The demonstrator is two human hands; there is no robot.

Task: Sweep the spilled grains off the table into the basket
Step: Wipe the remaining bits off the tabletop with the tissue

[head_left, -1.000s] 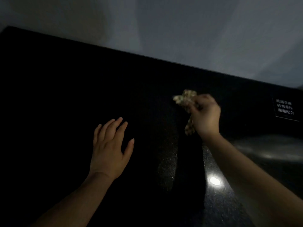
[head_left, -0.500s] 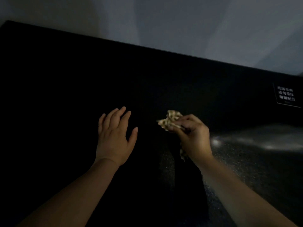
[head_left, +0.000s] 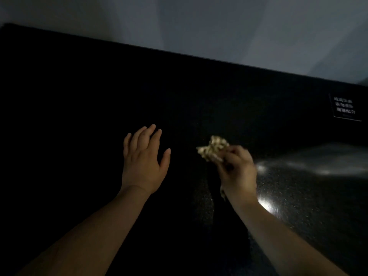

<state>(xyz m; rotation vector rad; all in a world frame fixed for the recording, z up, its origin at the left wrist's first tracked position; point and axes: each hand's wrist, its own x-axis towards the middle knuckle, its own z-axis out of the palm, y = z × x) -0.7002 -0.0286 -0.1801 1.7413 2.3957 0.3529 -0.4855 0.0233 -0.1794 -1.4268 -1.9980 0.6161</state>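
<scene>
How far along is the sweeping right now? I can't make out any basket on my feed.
Done: cannot tell; the dark table is too dim to show grains. In hand: the right hand grips a crumpled patterned cloth over the table, while the left hand is spread open beside it. Left: getting anything swept into the basket, which is not in view.

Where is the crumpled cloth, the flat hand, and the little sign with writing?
crumpled cloth [head_left: 213, 148]: head view, its bunched middle.
left hand [head_left: 143, 158]: head view, back of the hand.
sign [head_left: 345, 107]: head view, its lettered face.
</scene>
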